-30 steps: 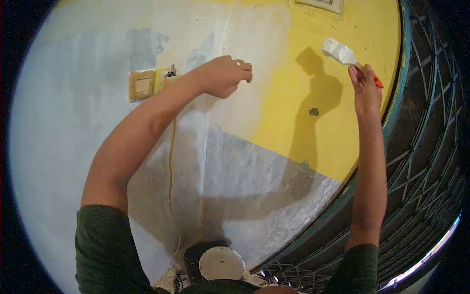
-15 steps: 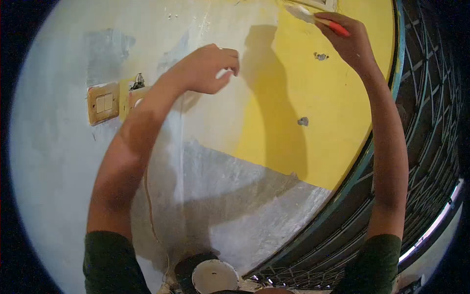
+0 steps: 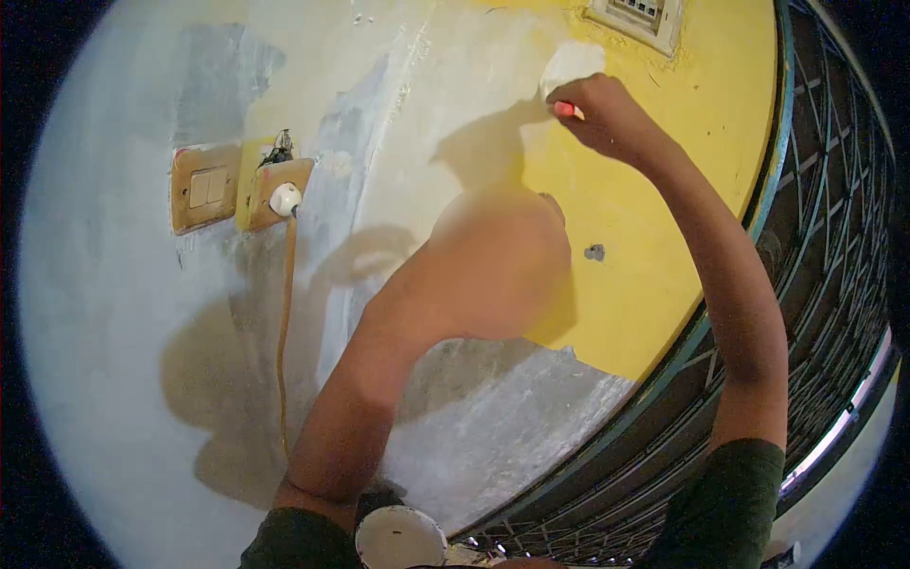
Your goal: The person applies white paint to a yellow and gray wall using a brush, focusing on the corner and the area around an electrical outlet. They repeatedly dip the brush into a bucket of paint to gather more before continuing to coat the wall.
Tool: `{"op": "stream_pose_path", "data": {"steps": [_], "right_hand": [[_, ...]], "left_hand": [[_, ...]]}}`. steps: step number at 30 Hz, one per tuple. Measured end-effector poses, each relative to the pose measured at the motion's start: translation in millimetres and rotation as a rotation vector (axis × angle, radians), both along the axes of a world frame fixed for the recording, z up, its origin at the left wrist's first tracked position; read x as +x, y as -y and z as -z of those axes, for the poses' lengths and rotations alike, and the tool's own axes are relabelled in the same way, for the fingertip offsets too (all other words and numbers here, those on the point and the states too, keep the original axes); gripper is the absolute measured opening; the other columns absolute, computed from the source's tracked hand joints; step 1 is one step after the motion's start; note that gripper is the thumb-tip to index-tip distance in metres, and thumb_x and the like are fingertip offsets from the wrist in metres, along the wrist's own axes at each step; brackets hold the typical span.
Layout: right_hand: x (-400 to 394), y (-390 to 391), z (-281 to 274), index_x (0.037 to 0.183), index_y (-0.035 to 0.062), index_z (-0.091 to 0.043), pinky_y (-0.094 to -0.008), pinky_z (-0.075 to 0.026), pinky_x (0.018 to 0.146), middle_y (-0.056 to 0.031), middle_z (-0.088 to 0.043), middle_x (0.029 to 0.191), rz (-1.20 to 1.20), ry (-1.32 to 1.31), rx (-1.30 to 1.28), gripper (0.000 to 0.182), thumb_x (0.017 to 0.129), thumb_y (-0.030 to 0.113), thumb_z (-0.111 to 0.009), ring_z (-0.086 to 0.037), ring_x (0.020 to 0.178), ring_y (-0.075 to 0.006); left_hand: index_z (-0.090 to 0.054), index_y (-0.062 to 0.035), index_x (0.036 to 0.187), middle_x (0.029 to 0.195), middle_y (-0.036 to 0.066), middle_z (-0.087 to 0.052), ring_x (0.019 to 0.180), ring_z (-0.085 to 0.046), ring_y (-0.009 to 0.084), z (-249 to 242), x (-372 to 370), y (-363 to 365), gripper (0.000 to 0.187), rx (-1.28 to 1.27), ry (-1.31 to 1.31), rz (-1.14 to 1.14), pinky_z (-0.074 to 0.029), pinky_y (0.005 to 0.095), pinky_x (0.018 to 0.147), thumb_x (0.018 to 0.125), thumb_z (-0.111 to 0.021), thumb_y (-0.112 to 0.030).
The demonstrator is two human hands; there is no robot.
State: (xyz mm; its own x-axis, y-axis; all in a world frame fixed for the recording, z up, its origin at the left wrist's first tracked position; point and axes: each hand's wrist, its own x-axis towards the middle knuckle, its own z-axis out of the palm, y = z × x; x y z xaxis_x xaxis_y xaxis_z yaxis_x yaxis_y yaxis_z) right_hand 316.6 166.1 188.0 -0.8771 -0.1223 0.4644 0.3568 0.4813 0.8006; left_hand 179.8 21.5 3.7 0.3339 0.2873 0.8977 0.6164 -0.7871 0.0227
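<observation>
My right hand point(image 3: 611, 119) is closed around the red end of a brush handle point(image 3: 567, 109), high on the wall. The brush head is mostly hidden behind the hand. A white patch point(image 3: 573, 64) lies just above my fingers on the yellow paint. My left hand point(image 3: 502, 266) is lower, in front of the edge between yellow and grey wall. It is smeared and its fingers cannot be made out. The painted wall point(image 3: 654, 180) shows yellow, pale and bare grey areas.
A light switch point(image 3: 204, 190) and a socket point(image 3: 275, 194) with a white plug and hanging cord are on the left. A breaker box point(image 3: 645, 19) sits at the top. Dark metal grillwork point(image 3: 825, 247) lines the right. A white bucket point(image 3: 400, 541) stands below.
My right hand has moved down and left with the brush, and a white patch now shows above it. My left hand has dropped to the lower right. The view has shifted slightly.
</observation>
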Motion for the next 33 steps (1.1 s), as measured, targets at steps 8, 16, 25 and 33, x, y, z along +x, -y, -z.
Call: {"op": "stream_pose_path", "data": {"steps": [8, 16, 25, 33], "right_hand": [[-9, 34, -26, 0.089, 0.0042, -0.068, -0.0327, -0.050, 0.061, -0.0107, -0.067, 0.075, 0.111, -0.162, -0.355, 0.018, 0.076, 0.017, -0.069, -0.062, 0.063, -0.0202], [-12, 10, -87, 0.086, 0.0008, -0.068, -0.0306, -0.050, 0.069, -0.0071, -0.066, 0.075, 0.131, -0.104, -0.514, 0.017, 0.071, 0.010, -0.073, -0.061, 0.072, -0.0158], [-37, 17, -126, 0.066, 0.0024, -0.061, -0.0381, -0.044, 0.054, -0.0151, -0.061, 0.064, 0.109, -0.324, 0.019, 0.008, 0.071, 0.009, -0.059, -0.056, 0.056, -0.0257], [-8, -39, 23, 0.076, 0.0073, -0.065, -0.0443, -0.047, 0.071, -0.0150, -0.063, 0.075, -0.049, 0.057, -0.031, 0.013, 0.070, 0.002, -0.055, -0.061, 0.078, -0.0338]], "left_hand": [[-0.061, -0.0022, 0.088, 0.100, 0.013, -0.058, 0.092, -0.059, 0.0333, 11, -2, 15, 0.015, -0.077, -0.010, 0.015, -0.048, 0.0389, 0.082, 0.073, -0.061, -0.003], [-0.061, -0.0021, 0.088, 0.100, 0.013, -0.058, 0.092, -0.059, 0.0338, 12, -8, 28, 0.016, -0.103, -0.030, 0.003, -0.049, 0.0391, 0.081, 0.072, -0.061, -0.003], [-0.061, -0.0015, 0.089, 0.101, 0.015, -0.058, 0.092, -0.059, 0.0344, 19, -12, 45, 0.017, -0.102, -0.016, -0.019, -0.049, 0.0388, 0.081, 0.073, -0.060, -0.003], [-0.060, -0.0021, 0.088, 0.103, 0.015, -0.057, 0.098, -0.057, 0.0343, 17, -19, 53, 0.015, -0.018, 0.030, -0.144, -0.046, 0.0387, 0.086, 0.073, -0.060, -0.001]]}}
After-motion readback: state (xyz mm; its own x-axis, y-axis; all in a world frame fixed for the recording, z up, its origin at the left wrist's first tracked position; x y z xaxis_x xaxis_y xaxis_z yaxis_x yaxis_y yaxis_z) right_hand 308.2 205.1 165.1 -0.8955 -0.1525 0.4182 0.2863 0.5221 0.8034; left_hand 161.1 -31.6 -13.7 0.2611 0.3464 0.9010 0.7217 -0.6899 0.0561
